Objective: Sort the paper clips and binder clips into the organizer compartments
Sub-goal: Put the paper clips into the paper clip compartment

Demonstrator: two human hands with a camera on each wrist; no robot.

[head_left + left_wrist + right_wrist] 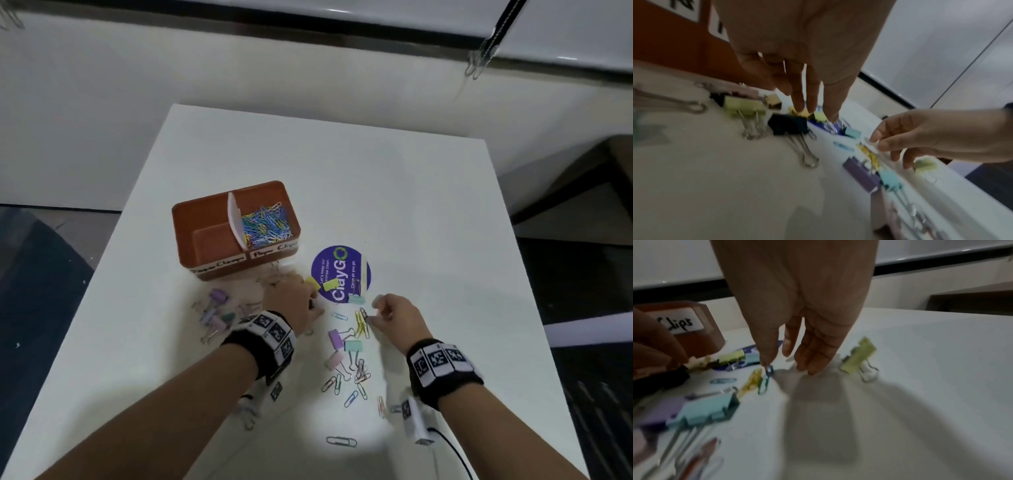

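The orange organizer [205, 219] stands at the table's middle left, and a white divider splits it. Its right compartment holds several coloured paper clips [265, 224]; the left one shows only its floor. My left hand [312, 297] reaches down just in front of the organizer, thumb and fingertips [800, 107] closing on a yellow binder clip [805, 113]. To its right, my right hand [774, 363] pinches a blue paper clip [769, 370] with a green one hooked below it. A black binder clip [789, 124] lies beside my left fingers.
Pastel binder clips [219, 315] lie left of my left wrist; more binder clips and paper clips [346, 363] are scattered between my forearms. A round purple sticker [337, 263] carries further clips. A lime binder clip [859, 356] sits right of my right hand. The table edge [534, 308] runs on the right.
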